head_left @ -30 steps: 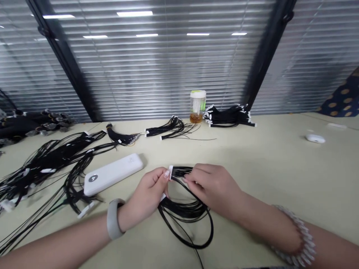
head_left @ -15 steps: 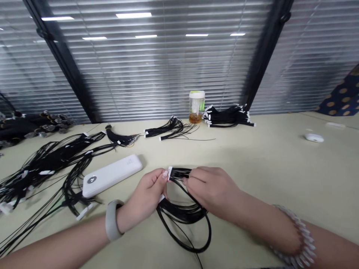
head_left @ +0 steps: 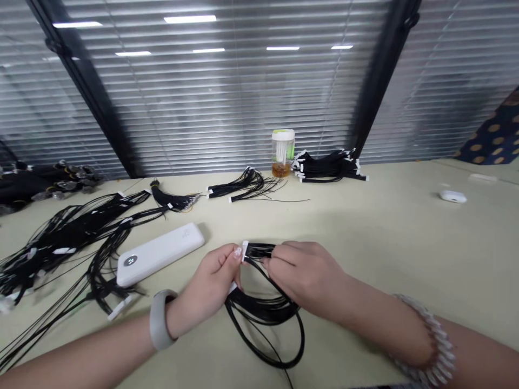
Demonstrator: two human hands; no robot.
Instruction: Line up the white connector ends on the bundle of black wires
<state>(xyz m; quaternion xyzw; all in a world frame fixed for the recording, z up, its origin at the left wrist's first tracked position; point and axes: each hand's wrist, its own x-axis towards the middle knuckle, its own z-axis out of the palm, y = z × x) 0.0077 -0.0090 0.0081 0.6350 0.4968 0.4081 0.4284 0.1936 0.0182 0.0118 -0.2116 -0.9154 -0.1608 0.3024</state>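
Note:
A black wire harness hangs in a loop between my two hands, over the table. My left hand pinches the white connector at one end of it, thumb on top. Close by on the right, my right hand has its fingers closed round the black wires that run out of that connector. The fingertips of the right hand are partly hidden behind its knuckles. Below the left fingers a second white connector shows at the other end of the loop. One thin wire trails down towards the table's front.
Left of my hands lies a white power bank beside a heap of black harnesses. Further back are more wire bundles, a lidded jar and a stacked harness bundle. A white earbud case sits right.
Almost nothing differs. The view has shifted very slightly, and both hands keep the same hold on the wire harness.

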